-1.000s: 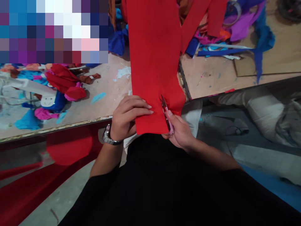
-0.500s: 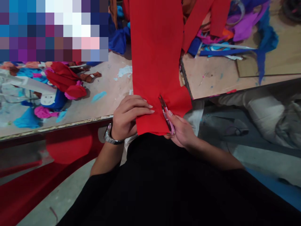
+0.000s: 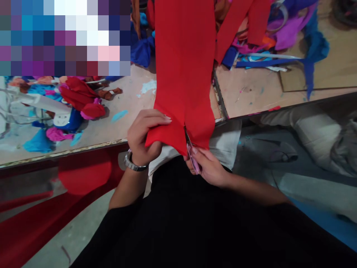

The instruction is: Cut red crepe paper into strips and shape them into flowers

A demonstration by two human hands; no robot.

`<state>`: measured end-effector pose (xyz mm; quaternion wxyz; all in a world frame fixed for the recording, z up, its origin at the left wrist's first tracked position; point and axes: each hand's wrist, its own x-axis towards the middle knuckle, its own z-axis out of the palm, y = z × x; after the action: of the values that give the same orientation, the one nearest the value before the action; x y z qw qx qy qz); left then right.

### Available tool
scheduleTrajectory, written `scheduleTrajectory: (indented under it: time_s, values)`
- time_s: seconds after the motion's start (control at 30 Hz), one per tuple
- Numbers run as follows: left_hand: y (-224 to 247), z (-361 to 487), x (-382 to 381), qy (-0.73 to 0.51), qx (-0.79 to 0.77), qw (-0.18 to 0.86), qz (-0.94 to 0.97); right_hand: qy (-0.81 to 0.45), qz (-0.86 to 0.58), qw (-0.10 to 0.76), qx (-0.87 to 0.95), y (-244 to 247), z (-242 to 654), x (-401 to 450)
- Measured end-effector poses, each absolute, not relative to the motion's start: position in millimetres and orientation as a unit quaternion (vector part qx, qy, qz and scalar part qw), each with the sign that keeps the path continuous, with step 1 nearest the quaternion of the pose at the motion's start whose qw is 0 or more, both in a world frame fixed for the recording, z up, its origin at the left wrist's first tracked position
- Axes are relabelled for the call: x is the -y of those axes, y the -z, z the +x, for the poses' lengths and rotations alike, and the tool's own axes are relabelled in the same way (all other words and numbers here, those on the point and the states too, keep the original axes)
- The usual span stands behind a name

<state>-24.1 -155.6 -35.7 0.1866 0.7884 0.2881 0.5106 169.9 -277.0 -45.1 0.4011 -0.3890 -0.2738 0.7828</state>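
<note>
A long strip of red fabric [image 3: 184, 67] runs down the table toward me and hangs past its near edge. My left hand [image 3: 146, 134] pinches the strip's lower left corner between thumb and fingers. Closed around pink-handled thread snips [image 3: 193, 160] is my right hand [image 3: 210, 165], at the bottom of the cloth. The snips' dark blades point away from me and sit at a slit in the middle of the fabric's near end. On either side of the blades the cloth parts into two flaps.
On the left, a white and blue power strip [image 3: 63, 117] lies among coloured cloth scraps [image 3: 80, 93]. More scraps and a tape roll [image 3: 279, 16] lie at the upper right. A gap [image 3: 220, 98] divides the two tabletops. Red fabric [image 3: 83, 175] hangs below the left table.
The snips have moved down and left from on top of the cloth to its near end, where a slit now shows. My left hand has shifted slightly left, gripping the corner.
</note>
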Motion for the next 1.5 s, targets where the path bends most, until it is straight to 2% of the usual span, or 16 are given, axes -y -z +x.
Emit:
scheduleTrajectory:
  time_s: [0.1,0.23,0.3,0.37,0.5,0.73,1.13,1.5]
  values:
    - [37.2,-23.9,155.8,-0.52,-0.305,0.192,0.774,-0.814,-0.356,0.329,0.319,30.0,178.5,281.2]
    - [37.7,-23.5,156.7,-0.516,-0.309,0.204,0.772,-0.815,-0.229,0.263,0.464,9.1,200.3,280.7]
    - [37.3,-23.4,157.0,-0.514,-0.304,0.207,0.775,-0.816,-0.161,0.263,0.49,4.9,209.8,280.0]
    - [36.5,-23.5,156.8,-0.51,-0.293,0.209,0.781,-0.837,-0.144,0.297,0.436,6.9,213.6,279.6]
    - [33.2,-24.8,155.4,-0.503,-0.267,0.21,0.795,-0.862,-0.22,0.395,0.227,21.2,203.0,276.1]
    - [28.4,-24.1,160.6,-0.495,-0.212,0.202,0.818,-0.854,-0.33,0.384,0.117,32.5,187.7,268.8]
    - [31.5,-24.2,180.0,-0.477,-0.172,0.169,0.845,-0.77,-0.473,0.417,0.097,39.4,186.7,268.6]
    - [35.5,-27.3,185.0,-0.461,-0.198,0.169,0.849,-0.733,-0.467,0.434,0.24,44.7,191.1,273.4]
